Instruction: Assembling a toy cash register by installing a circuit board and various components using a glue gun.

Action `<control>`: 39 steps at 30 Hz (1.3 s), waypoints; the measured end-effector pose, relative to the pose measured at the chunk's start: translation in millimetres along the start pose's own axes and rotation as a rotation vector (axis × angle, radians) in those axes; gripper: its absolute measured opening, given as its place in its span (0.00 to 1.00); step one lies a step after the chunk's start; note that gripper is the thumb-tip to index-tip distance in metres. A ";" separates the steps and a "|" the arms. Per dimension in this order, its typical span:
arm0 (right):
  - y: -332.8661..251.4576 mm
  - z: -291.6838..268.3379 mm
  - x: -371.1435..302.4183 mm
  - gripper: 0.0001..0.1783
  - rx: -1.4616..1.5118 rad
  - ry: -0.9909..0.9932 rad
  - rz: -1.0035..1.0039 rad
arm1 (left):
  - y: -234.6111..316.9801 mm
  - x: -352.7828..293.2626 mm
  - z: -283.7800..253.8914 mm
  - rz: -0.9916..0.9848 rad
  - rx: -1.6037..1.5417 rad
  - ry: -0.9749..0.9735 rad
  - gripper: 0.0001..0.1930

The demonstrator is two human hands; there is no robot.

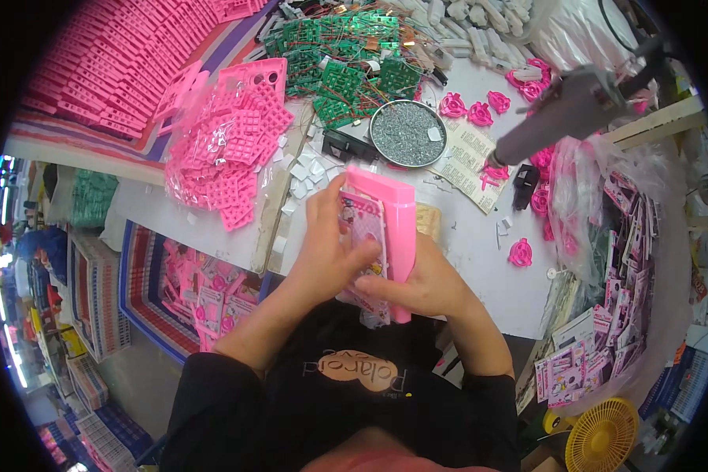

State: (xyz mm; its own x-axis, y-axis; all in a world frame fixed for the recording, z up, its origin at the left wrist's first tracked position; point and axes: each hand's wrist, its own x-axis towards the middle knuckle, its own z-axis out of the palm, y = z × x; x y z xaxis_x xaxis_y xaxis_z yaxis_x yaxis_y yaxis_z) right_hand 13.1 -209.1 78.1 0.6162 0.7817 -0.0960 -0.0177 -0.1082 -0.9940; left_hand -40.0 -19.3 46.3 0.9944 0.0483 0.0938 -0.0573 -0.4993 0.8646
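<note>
Between my two hands, a pink plastic housing point(403, 236) stands tilted on its edge above the near side of the table. My left hand point(318, 256) grips its left side, with the thumb on a printed pink-and-white panel point(365, 216) set against the housing. From the right, my right hand point(436, 279) wraps round the housing, its thumb lying across the lower part of the panel. Palms and panel hide part of the housing. Just beyond the hands are a round dish of small screws point(407, 132), a black plastic part point(349, 146) and small white pieces point(307, 175).
A powered screwdriver point(558, 114) hangs over the right side, above a printed sheet point(468, 169). Green circuit boards point(338, 79) with wires lie at the back. Pink keypads point(228, 141) are heaped left. Printed cards point(590, 346) fill a bag at right, near a yellow fan point(602, 435).
</note>
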 end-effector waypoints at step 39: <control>20.2 29.5 -26.9 0.25 -0.195 0.394 -0.322 | -38.9 25.5 -5.3 -0.421 -0.990 0.286 0.22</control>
State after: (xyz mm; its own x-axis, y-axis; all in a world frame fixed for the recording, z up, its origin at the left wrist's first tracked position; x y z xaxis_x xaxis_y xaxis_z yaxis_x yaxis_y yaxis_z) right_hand -27.0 -214.2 59.0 0.8155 0.5085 0.2764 0.3442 -0.0421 -0.9379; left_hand -12.9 6.0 17.7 0.9013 0.3130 -0.2996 0.1072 0.5087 0.8542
